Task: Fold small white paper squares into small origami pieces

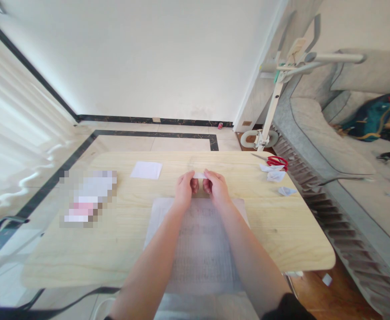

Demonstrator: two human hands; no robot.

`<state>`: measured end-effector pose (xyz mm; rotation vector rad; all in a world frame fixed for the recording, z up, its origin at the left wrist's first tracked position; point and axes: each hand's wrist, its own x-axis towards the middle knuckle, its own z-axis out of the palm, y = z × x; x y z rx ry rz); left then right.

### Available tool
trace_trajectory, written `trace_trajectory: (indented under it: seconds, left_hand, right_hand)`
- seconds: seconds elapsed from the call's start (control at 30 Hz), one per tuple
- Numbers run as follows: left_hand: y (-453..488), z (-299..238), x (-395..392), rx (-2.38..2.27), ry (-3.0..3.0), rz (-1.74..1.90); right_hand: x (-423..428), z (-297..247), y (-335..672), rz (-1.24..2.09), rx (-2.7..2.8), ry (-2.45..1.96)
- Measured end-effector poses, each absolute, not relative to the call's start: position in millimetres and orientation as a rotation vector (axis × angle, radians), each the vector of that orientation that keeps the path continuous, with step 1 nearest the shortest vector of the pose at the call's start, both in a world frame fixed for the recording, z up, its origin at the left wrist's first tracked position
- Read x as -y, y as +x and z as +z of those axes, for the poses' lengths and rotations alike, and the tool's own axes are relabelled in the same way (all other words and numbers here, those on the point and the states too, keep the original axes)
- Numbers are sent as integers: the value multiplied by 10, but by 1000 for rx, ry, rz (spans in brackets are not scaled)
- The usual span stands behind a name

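A small folded piece of white paper [200,176] is stretched between my two hands above the middle of the table. My left hand [185,186] pinches its left end, and my right hand [215,186] pinches the right end, fingers curled under. Below my forearms a large printed sheet [203,249] lies on the wooden table [114,249], its print too blurred to read. To the left of my hands rests a flat white paper stack [146,170]. Folded white paper pieces [275,174] lie at the right, beside red-handled scissors [277,162].
Another folded paper piece [286,191] sits near the table's right edge. A blurred-out item [93,191] lies at the left. Beyond the table stand a white exercise machine [271,106] and a grey sofa [328,133]. A red can [220,126] is by the wall.
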<state>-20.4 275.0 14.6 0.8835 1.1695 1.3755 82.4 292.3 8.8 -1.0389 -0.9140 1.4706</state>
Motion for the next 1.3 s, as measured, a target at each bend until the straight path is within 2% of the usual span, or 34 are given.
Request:
trace_trajectory:
  seconds: [0.47,0.73,1.3]
  left_hand:
    - [-206,118,-2763,-1148,964,1392]
    - [-212,278,-2748,-1402,1124,1387]
    - [-196,248,-2739,-1432,1304,1336]
  right_hand:
    - [-2943,70,835,1428,863,-1005]
    - [-2953,90,836,1303,917,-995]
    - [-2981,51,865,1323,873,-992]
